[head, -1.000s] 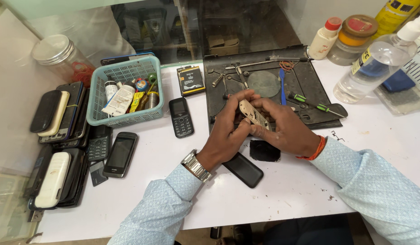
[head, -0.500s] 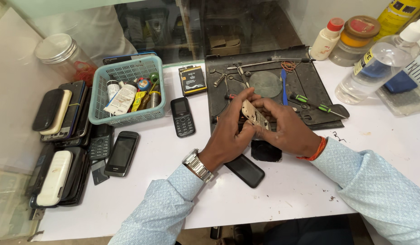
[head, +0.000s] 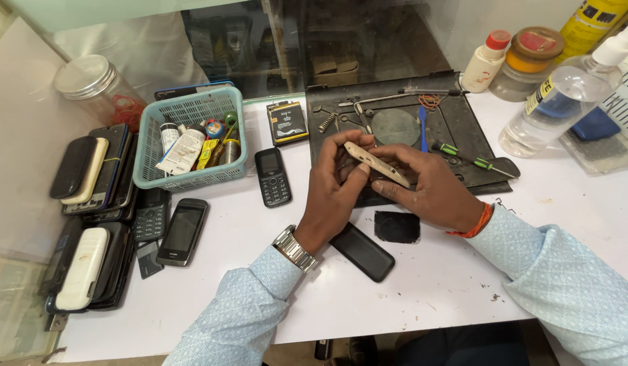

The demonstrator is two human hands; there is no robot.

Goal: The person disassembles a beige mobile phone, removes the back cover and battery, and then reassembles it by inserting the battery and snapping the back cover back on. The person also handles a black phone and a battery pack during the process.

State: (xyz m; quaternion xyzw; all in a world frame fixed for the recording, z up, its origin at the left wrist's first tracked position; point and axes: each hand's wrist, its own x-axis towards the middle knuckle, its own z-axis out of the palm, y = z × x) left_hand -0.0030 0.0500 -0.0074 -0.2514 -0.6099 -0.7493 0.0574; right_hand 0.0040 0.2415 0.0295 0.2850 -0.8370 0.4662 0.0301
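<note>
Left hand (head: 334,186) and right hand (head: 426,190) cover both ends of the thin beige phone frame piece (head: 376,165); only the middle strip shows, grip points not readable. Left wrist overlaps one corner of the black phone back cover (head: 363,252) below the hands. Right hand hides the near edge of the dark work mat (head: 456,125). Small metal bits on the mat above the hands: too small to identify. Far right of the hands, the clear plastic spray bottle (head: 565,102) and yellow can (head: 595,17) are cut by the picture's edge. Both forearms run out the bottom.
</note>
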